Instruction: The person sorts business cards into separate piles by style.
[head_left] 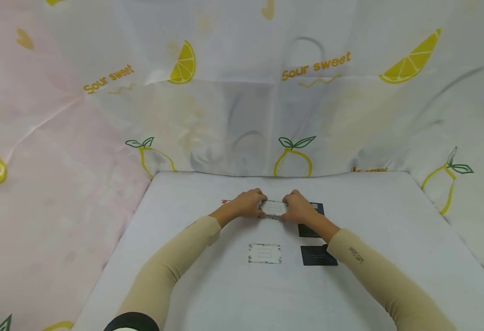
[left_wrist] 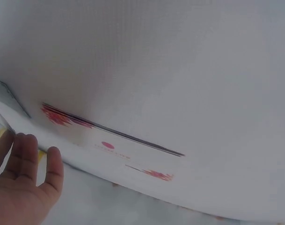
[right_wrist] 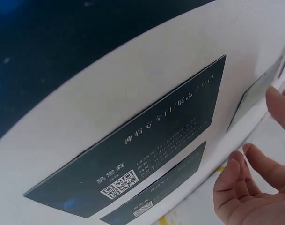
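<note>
Both hands are at a white business card (head_left: 273, 208) with a leafy border, near the back of the table. My left hand (head_left: 250, 203) grips its left end, thumb at the near corner and fingers at the far one. On the opposite end my right hand (head_left: 300, 208) holds the card the same way. Seen from the right wrist, the card (right_wrist: 254, 93) lies low over the white surface, with fingers (right_wrist: 236, 180) close beside it. A white card with red patterns (left_wrist: 109, 150) lies by the left hand, mostly hidden by it in the head view.
Nearer on the white table (head_left: 209, 294) lies another leafy-bordered card (head_left: 264, 253). A black card (head_left: 313, 256) sits right of it, partly under the right forearm. Two more black cards (right_wrist: 147, 145), one with a QR code showing, lie beside the right hand. A lemon-print cloth (head_left: 233, 115) rises behind.
</note>
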The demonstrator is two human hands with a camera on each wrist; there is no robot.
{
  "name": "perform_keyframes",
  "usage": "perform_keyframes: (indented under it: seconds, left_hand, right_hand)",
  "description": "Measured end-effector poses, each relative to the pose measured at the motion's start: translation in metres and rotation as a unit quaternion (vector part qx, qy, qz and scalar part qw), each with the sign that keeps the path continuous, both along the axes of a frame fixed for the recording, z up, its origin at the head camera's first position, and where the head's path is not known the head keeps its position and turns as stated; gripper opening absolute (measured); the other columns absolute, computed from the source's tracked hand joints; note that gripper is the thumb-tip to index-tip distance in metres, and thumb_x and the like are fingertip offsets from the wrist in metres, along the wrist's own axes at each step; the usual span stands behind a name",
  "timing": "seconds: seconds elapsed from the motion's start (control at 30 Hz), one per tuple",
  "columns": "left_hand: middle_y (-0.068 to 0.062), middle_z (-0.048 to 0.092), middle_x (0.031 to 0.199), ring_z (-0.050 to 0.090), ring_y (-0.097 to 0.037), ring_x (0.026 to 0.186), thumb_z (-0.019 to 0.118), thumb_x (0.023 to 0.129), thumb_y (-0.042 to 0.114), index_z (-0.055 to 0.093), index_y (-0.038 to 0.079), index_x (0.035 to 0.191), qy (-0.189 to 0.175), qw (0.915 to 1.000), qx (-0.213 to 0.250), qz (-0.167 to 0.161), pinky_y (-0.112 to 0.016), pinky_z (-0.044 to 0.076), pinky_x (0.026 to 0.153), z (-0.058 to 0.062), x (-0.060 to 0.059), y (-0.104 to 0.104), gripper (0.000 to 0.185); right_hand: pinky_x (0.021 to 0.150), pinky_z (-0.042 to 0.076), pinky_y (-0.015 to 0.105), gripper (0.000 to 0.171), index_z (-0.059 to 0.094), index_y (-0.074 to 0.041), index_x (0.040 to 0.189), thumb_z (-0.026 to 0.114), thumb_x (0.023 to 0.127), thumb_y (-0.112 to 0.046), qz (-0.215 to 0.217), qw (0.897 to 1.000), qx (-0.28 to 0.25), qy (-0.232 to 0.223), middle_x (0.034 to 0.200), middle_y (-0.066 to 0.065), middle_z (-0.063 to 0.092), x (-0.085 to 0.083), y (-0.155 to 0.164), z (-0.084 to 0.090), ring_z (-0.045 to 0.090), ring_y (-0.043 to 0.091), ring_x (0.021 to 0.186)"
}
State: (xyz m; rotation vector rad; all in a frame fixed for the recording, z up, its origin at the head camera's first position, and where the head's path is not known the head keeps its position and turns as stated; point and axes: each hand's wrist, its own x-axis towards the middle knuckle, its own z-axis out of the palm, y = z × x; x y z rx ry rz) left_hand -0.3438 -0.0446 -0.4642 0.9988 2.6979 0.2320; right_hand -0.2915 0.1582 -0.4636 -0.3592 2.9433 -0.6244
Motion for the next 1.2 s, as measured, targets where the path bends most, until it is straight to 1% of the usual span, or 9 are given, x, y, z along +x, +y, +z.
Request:
perform_keyframes:
  seconds: [0.1, 0.33, 0.47, 0.6, 0.7, 0.8, 0.87, 1.0, 1.2]
  left_hand:
    - [-0.006, 0.055, 0.136, 0.055, -0.019, 0.119, 0.072, 0.089, 0.039, 0.058, 0.011, 0.137, 0.008, 0.9998, -0.017, -0.002, -0.042, 0.046, 0.100, -0.002, 0.000, 0.000, 0.057]
    - [-0.006, 0.058, 0.134, 0.057, -0.019, 0.116, 0.073, 0.089, 0.038, 0.060, 0.012, 0.135, 0.008, 0.9993, -0.036, 0.002, -0.045, 0.045, 0.099, -0.002, 0.003, 0.001, 0.055]
    - [-0.005, 0.058, 0.130, 0.056, -0.018, 0.110, 0.074, 0.088, 0.038, 0.062, 0.013, 0.133, 0.013, 0.9987, -0.050, -0.002, -0.044, 0.043, 0.094, -0.002, 0.003, 0.003, 0.053]
    - [-0.005, 0.059, 0.124, 0.055, -0.017, 0.104, 0.076, 0.087, 0.037, 0.063, 0.012, 0.132, 0.006, 0.9988, -0.048, 0.002, -0.042, 0.041, 0.090, -0.001, 0.003, 0.003, 0.053]
    - [-0.006, 0.060, 0.122, 0.054, -0.018, 0.103, 0.077, 0.086, 0.035, 0.063, 0.012, 0.132, -0.005, 0.9989, -0.045, 0.005, -0.043, 0.042, 0.091, -0.001, 0.004, 0.003, 0.054]
    - [-0.006, 0.060, 0.121, 0.055, -0.018, 0.104, 0.078, 0.085, 0.034, 0.063, 0.011, 0.132, -0.011, 0.9991, -0.041, 0.003, -0.044, 0.043, 0.093, -0.001, 0.004, 0.003, 0.053]
    - [-0.006, 0.061, 0.120, 0.056, -0.019, 0.105, 0.078, 0.085, 0.032, 0.064, 0.011, 0.131, -0.013, 0.9994, -0.033, 0.002, -0.045, 0.042, 0.093, 0.000, 0.004, 0.003, 0.053]
    - [-0.007, 0.061, 0.122, 0.057, -0.020, 0.108, 0.080, 0.084, 0.031, 0.064, 0.011, 0.131, -0.018, 0.9995, -0.022, 0.012, -0.047, 0.041, 0.095, 0.001, 0.003, 0.003, 0.054]
    - [-0.006, 0.061, 0.123, 0.054, -0.021, 0.111, 0.079, 0.084, 0.033, 0.064, 0.012, 0.131, -0.009, 0.9994, -0.030, 0.009, -0.047, 0.041, 0.098, -0.002, 0.002, 0.003, 0.054]
  right_hand:
    - [0.079, 0.048, 0.036, 0.059, 0.064, 0.007, 0.120, 0.086, 0.076, -0.025, 0.002, 1.000, 0.000, -0.007, 0.110, 0.018, 0.058, -0.002, -0.003, -0.002, 0.053, 0.021, 0.086]
    - [0.076, 0.048, 0.035, 0.055, 0.067, 0.008, 0.116, 0.087, 0.075, -0.023, 0.006, 1.000, 0.004, -0.024, 0.103, 0.015, 0.058, -0.005, -0.006, -0.004, 0.053, 0.021, 0.083]
    - [0.075, 0.047, 0.034, 0.052, 0.068, 0.008, 0.113, 0.086, 0.075, -0.023, 0.009, 0.999, 0.007, -0.038, 0.099, 0.013, 0.057, -0.004, -0.009, -0.003, 0.051, 0.020, 0.082]
    - [0.078, 0.047, 0.035, 0.054, 0.067, 0.007, 0.116, 0.086, 0.075, -0.022, 0.004, 0.999, 0.010, -0.044, 0.101, 0.014, 0.057, -0.002, -0.011, -0.002, 0.052, 0.021, 0.084]
    - [0.081, 0.048, 0.038, 0.059, 0.064, 0.006, 0.121, 0.087, 0.075, -0.023, 0.004, 0.999, 0.016, -0.045, 0.106, 0.017, 0.058, -0.001, -0.011, -0.002, 0.053, 0.023, 0.086]
    - [0.085, 0.049, 0.040, 0.062, 0.062, 0.004, 0.123, 0.087, 0.074, -0.023, -0.009, 0.998, 0.011, -0.055, 0.113, 0.019, 0.059, -0.001, -0.011, -0.002, 0.054, 0.024, 0.090]
    - [0.087, 0.050, 0.041, 0.060, 0.062, 0.004, 0.123, 0.087, 0.074, -0.021, -0.016, 0.998, 0.005, -0.060, 0.115, 0.020, 0.060, -0.002, -0.011, -0.002, 0.055, 0.025, 0.092]
    - [0.089, 0.050, 0.041, 0.056, 0.063, 0.007, 0.121, 0.085, 0.076, -0.019, -0.021, 0.998, -0.004, -0.064, 0.115, 0.020, 0.064, -0.005, -0.011, -0.003, 0.058, 0.025, 0.095]
    - [0.089, 0.050, 0.041, 0.054, 0.063, 0.008, 0.120, 0.084, 0.077, -0.016, -0.029, 0.997, -0.004, -0.067, 0.111, 0.018, 0.066, -0.006, -0.013, -0.004, 0.059, 0.025, 0.093]
